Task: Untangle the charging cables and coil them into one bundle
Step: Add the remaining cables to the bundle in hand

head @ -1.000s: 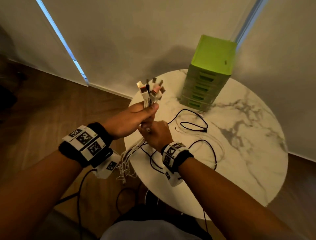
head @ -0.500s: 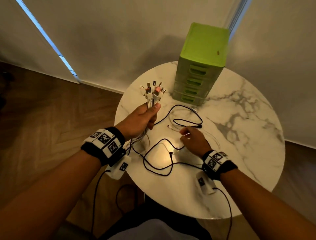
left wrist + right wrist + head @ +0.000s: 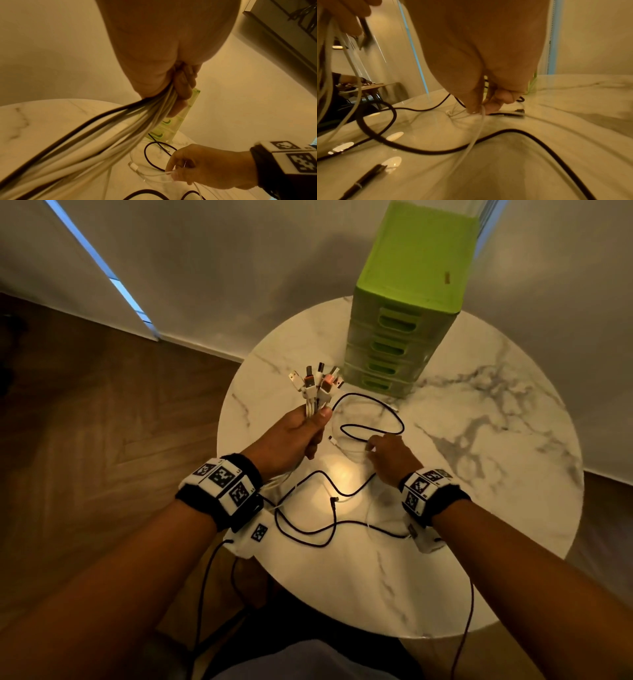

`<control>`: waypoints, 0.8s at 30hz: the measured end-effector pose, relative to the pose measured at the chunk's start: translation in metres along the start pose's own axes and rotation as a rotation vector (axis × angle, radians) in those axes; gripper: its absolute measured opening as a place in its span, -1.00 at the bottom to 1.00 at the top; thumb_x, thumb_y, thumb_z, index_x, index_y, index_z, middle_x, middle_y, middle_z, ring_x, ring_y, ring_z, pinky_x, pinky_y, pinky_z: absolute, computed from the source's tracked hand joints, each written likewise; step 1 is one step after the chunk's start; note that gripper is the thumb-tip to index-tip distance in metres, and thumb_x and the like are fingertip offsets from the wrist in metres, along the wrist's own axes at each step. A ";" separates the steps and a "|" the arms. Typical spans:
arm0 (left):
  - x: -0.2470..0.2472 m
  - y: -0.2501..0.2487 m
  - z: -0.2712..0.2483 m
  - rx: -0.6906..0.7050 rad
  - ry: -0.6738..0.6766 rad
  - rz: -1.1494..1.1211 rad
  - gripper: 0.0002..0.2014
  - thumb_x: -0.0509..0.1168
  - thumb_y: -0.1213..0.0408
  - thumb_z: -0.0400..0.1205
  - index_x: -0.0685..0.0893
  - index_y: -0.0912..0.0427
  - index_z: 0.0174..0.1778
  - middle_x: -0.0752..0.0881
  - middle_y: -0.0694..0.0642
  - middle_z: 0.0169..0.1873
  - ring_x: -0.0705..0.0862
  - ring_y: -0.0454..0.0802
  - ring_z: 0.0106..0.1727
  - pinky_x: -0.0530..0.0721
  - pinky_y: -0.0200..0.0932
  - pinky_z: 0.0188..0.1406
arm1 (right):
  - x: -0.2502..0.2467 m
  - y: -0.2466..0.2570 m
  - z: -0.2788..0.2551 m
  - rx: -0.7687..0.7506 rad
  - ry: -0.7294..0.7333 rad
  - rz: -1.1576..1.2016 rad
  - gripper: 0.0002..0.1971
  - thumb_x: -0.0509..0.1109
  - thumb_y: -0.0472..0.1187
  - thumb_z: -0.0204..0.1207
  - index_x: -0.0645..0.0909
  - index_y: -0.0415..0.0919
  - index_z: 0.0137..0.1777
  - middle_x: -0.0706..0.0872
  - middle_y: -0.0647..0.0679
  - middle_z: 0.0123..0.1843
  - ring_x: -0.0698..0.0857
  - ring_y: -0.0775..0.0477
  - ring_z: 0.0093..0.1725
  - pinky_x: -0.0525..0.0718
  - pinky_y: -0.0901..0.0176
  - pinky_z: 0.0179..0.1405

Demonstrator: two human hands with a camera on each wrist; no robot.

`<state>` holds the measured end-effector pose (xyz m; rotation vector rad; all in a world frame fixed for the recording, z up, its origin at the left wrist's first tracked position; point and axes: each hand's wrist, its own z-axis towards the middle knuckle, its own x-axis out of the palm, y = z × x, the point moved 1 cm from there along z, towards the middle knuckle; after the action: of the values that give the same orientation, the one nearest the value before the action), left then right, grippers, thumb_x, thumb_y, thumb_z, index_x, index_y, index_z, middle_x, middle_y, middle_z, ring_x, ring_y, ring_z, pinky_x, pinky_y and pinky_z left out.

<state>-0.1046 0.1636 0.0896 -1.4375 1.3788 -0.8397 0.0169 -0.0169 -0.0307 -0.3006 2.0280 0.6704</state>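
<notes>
My left hand [image 3: 298, 433] grips a bunch of white and black charging cables [image 3: 317, 386] upright, their plug ends fanned out above the fist. In the left wrist view the cable lengths [image 3: 106, 132] trail down from the fist. On the round marble table [image 3: 479, 474] my right hand [image 3: 387, 453] pinches a thin white cable [image 3: 478, 125] between thumb and fingers. The left wrist view shows that white cable [image 3: 154, 174] running from the right hand [image 3: 197, 166] to a white plug on the table. Black cables [image 3: 363, 429] loop loosely around both hands.
A green drawer unit [image 3: 407, 299] stands at the table's back edge. Another black cable [image 3: 308, 529] curls over the near part of the table. Wooden floor [image 3: 85, 440] lies to the left, and grey curtains hang behind.
My right hand left the bunch in my left hand, went down to the table and took hold of a thin white cable. My left hand keeps holding the bunch upright.
</notes>
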 end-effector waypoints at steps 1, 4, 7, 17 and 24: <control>-0.002 0.001 0.001 -0.006 -0.014 -0.006 -0.69 0.07 0.08 0.84 0.40 0.11 -0.19 0.42 -0.13 -0.49 0.41 -0.17 -0.42 0.52 -0.13 -0.24 | -0.005 0.001 -0.001 -0.055 -0.004 0.018 -0.79 0.28 -0.23 0.72 0.63 -0.26 0.26 0.62 -0.30 0.26 0.64 -0.34 0.24 0.55 -0.04 0.22; -0.004 0.003 0.005 -0.024 -0.076 -0.049 -0.71 0.08 0.09 0.84 0.40 0.11 -0.18 0.42 -0.11 -0.46 0.41 -0.18 -0.44 0.51 -0.16 -0.26 | -0.033 0.004 -0.008 -0.180 -0.138 0.183 -0.83 0.28 -0.17 0.73 0.66 -0.23 0.11 0.75 -0.23 0.04 0.71 -0.31 0.06 0.64 -0.11 0.10; -0.003 0.005 0.010 -0.053 -0.143 -0.146 -0.74 0.09 0.12 0.84 0.39 0.10 -0.15 0.40 -0.06 -0.43 0.37 -0.17 -0.44 0.48 -0.20 -0.31 | -0.072 0.012 -0.023 -0.105 -0.312 0.585 -0.86 0.25 -0.16 0.76 0.59 -0.19 0.08 0.80 -0.07 -0.16 0.75 -0.06 -0.22 0.74 -0.07 -0.10; 0.025 -0.013 0.020 -0.017 -0.078 -0.391 -0.72 0.24 -0.12 0.69 0.40 -0.06 -0.19 0.29 -0.10 -0.43 0.27 -0.13 -0.42 0.37 -0.17 -0.37 | -0.092 0.082 -0.097 -0.310 -0.309 0.881 -0.92 0.20 -0.21 0.79 0.49 -0.17 0.08 0.68 -0.07 -0.37 0.61 -0.18 -0.38 0.64 -0.17 -0.31; 0.033 -0.018 0.002 0.033 -0.137 -0.300 -0.65 0.03 -0.01 0.85 0.44 0.11 -0.17 0.45 -0.03 -0.47 0.41 -0.13 -0.47 0.42 -0.13 -0.38 | -0.076 0.096 -0.112 -0.323 -0.180 0.805 -0.87 0.23 -0.09 0.78 0.52 -0.10 0.03 0.73 -0.01 -0.33 0.65 0.08 -0.35 0.67 -0.02 -0.20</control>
<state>-0.0924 0.1298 0.1012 -1.6691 1.0574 -0.9292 -0.0679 -0.0062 0.1117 0.4146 1.8256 1.4645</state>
